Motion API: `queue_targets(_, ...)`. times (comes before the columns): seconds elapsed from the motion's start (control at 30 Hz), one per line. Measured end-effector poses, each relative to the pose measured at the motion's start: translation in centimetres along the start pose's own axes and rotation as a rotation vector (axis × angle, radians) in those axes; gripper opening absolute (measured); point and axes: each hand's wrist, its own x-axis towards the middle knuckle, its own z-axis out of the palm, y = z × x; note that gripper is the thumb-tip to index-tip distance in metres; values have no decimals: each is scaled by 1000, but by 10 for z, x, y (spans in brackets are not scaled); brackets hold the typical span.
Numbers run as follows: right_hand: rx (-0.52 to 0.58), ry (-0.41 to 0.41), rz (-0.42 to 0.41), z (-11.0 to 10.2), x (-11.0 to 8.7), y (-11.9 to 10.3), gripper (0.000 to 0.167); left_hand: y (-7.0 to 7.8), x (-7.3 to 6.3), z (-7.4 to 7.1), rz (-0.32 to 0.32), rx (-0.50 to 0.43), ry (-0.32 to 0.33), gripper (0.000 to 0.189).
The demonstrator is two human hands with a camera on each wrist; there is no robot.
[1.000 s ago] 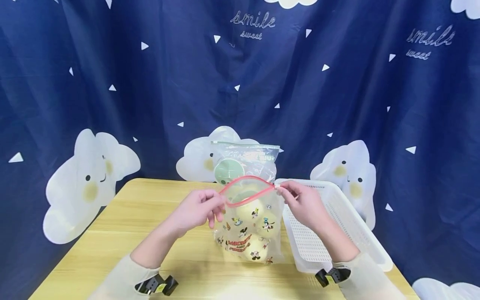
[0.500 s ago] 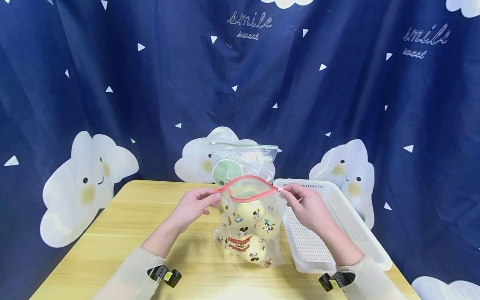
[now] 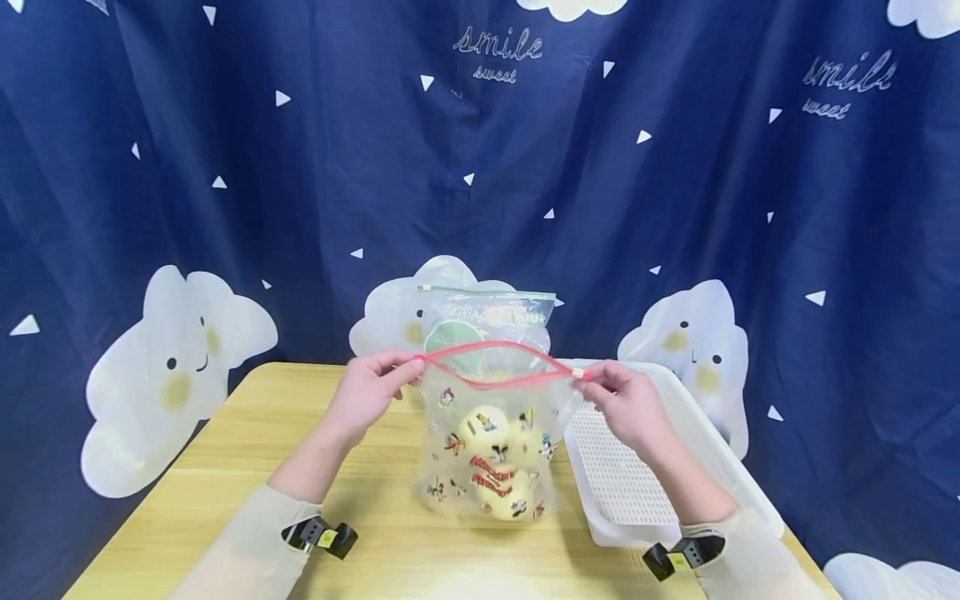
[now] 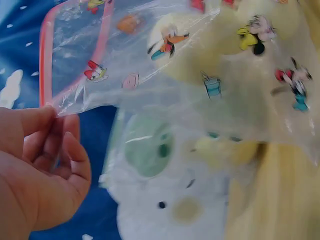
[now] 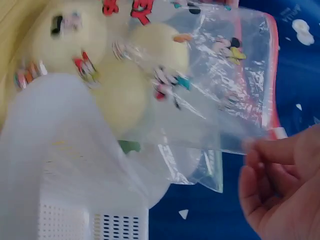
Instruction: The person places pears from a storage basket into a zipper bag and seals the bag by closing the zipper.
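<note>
Both my hands hold the top of a clear zip bag (image 3: pixel 442 454) with a red zip and cartoon prints. Its mouth gapes between them, and several round pale-yellow balls (image 3: pixel 483 425) lie inside. My left hand (image 3: pixel 369 392) pinches the left end of the red zip, thumb on top, as the left wrist view also shows. At the other end my right hand (image 3: pixel 628 403) pinches the corner beside the white slider (image 3: pixel 578 373). The bag's lower part hangs close over the table, its balls gathered toward the bottom.
Behind it stands another clear bag (image 3: pixel 517 310) with a green zip and a green round print, partly hidden. A white perforated plastic basket (image 3: pixel 761 512) sits at the right of the wooden table (image 3: pixel 225 467). A dark blue cloud-print curtain (image 3: pixel 315 167) hangs behind.
My left hand has moved left and up, taking the zip's left end between thumb and finger. My right hand has shifted slightly right. The bag's mouth is stretched wider and flatter.
</note>
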Motion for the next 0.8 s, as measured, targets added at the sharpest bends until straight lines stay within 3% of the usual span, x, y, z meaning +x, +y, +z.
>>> queue_targets(0.13,73,38,-17,-12,-2,3,16,6,-10,-16,58,11,19,26)
queue_targets(0.27,46,-75,-46,-11,-5,11,18,1,-20,-24,48,55,-42,26)
queue_targets(0.43,113,-122,-22,-2,-8,18,23,-7,-23,-22,47,45,-91,28)
queue_targets(0.67,71,-159,-29,-1,-7,16,20,-10,-21,-17,46,53,-91,28)
queue_targets(0.8,85,-101,-37,-7,-6,15,17,-7,-22,-18,77,90,-39,21)
